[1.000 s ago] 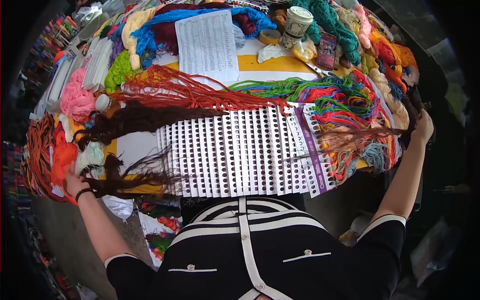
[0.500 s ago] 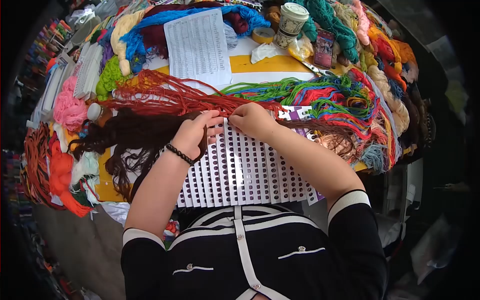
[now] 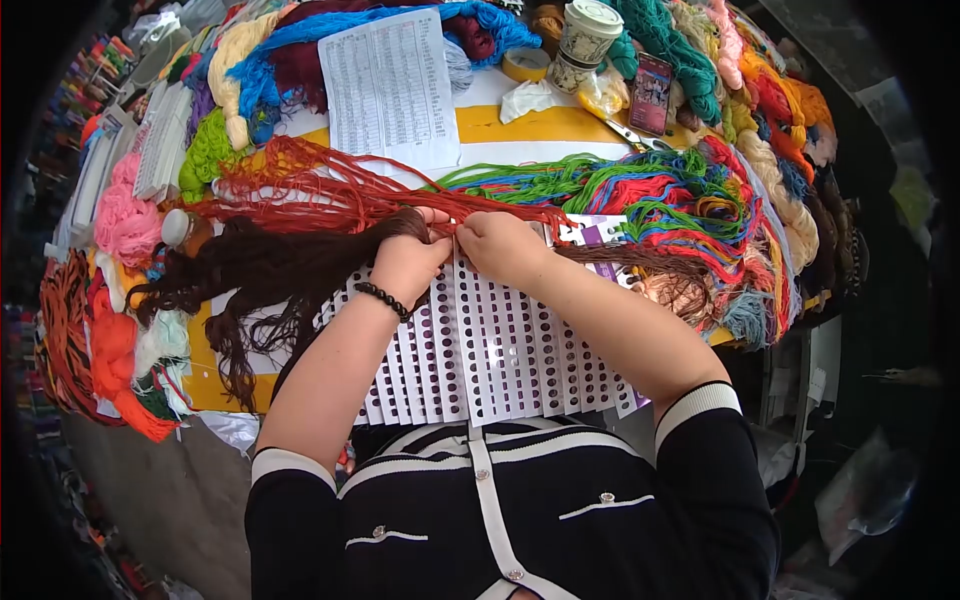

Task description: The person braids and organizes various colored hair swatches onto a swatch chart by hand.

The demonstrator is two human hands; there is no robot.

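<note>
My left hand (image 3: 410,262) is closed around a hank of dark brown thread (image 3: 290,262), which trails away to the left. Close beside it, my right hand (image 3: 500,246) pinches at the top of a white perforated card (image 3: 470,370); its fingertips are partly hidden. More such cards (image 3: 545,350) lie overlapped in a row below my hands, with rows of punched holes. Just beyond my fingers run red threads (image 3: 340,195). From under my right wrist, brown strands (image 3: 635,256) stretch to the right.
Green, blue and red threads (image 3: 660,195) lie at right. At the back are a printed sheet (image 3: 390,90), a patterned cup (image 3: 585,45), a tape roll (image 3: 525,65), scissors (image 3: 632,136) and a phone (image 3: 650,95). A lidded jar (image 3: 183,232) and pink yarn (image 3: 128,215) stand at left.
My left hand has gone from spread fingers to closed around the dark brown thread, moving right toward my right hand. My right hand stays pinched in nearly the same place.
</note>
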